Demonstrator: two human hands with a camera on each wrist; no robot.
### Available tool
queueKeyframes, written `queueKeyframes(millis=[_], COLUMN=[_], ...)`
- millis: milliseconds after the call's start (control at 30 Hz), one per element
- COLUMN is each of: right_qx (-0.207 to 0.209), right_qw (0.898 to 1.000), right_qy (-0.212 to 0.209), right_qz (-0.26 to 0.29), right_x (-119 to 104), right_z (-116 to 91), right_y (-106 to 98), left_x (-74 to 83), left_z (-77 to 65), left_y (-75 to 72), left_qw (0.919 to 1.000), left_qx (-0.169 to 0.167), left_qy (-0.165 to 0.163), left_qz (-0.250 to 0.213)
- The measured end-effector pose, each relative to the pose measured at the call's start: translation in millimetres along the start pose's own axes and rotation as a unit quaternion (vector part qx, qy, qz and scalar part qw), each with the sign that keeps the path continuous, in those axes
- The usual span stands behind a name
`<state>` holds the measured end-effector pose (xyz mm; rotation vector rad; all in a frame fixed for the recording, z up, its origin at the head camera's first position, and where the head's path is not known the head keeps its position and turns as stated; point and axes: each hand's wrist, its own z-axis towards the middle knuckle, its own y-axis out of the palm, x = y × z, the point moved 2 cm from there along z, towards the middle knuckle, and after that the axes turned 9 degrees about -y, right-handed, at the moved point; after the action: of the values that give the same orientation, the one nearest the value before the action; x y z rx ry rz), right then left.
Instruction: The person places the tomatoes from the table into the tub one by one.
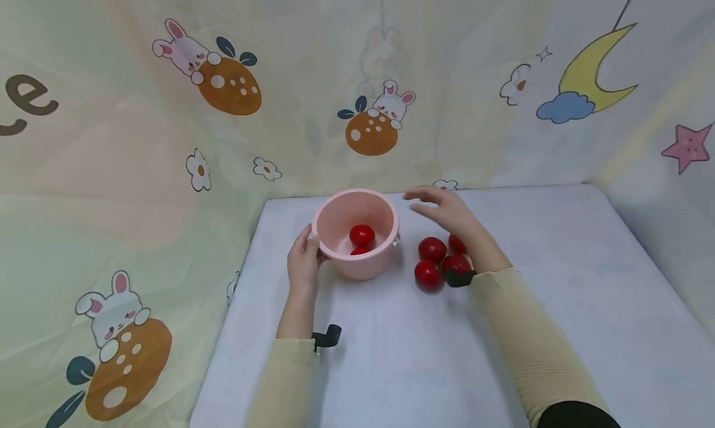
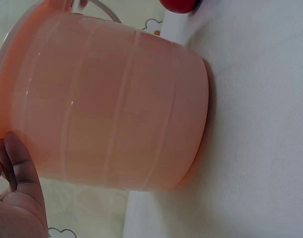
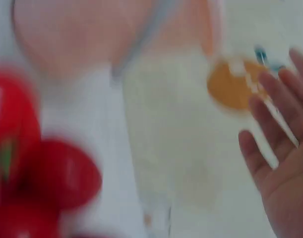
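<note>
A pink bucket (image 1: 365,265) stands upright on the white table, two red tomatoes (image 1: 362,235) inside it. My left hand (image 1: 303,263) grips the bucket at its left side by the rim; in the left wrist view the thumb (image 2: 23,166) lies against the outer wall just under the rim. To the right of the bucket my right hand (image 1: 444,209) hovers with nothing in it, fingers spread and apart from the bucket. Below that hand and wrist sit several red tomatoes (image 1: 432,249) in a cluster, partly covered by the forearm. The right wrist view is blurred.
The table (image 1: 391,366) has a white cover, and its back edge meets a cloth backdrop (image 1: 313,105) printed with rabbits, flowers and a moon. A thin bucket handle (image 3: 146,37) shows in the right wrist view.
</note>
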<state>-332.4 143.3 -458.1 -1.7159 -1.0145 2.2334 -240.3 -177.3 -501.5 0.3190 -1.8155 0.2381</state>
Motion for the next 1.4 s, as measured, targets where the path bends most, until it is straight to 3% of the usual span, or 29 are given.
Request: queueKeyframes(millis=[67, 133, 267, 400, 1400], right_qx=[0.026, 0.024, -0.022, -0.023, 0.011], right_qw=[0.999, 0.997, 0.992, 0.992, 0.989], right_qy=[0.034, 0.069, 0.122, 0.127, 0.150], right_qz=[-0.006, -0.020, -0.021, 0.008, -0.005], right_x=[23, 52, 105, 135, 157], right_z=[-16, -32, -61, -80, -82], right_y=[-21, -32, -32, -27, -5], left_x=[1.5, 2.4, 2.2, 1.3, 1.3], left_z=[0.5, 0.4, -0.7, 0.7, 1.1], left_y=[0.5, -0.4, -2.3, 2.5, 4.5], left_qw=[1.0000, 1.0000, 0.9999, 0.9999, 1.0000], left_qx=[-0.001, 0.003, 0.009, -0.002, 0.008], left_qy=[0.006, 0.004, -0.007, -0.009, -0.005], left_qz=[-0.003, -0.003, -0.008, -0.014, 0.001])
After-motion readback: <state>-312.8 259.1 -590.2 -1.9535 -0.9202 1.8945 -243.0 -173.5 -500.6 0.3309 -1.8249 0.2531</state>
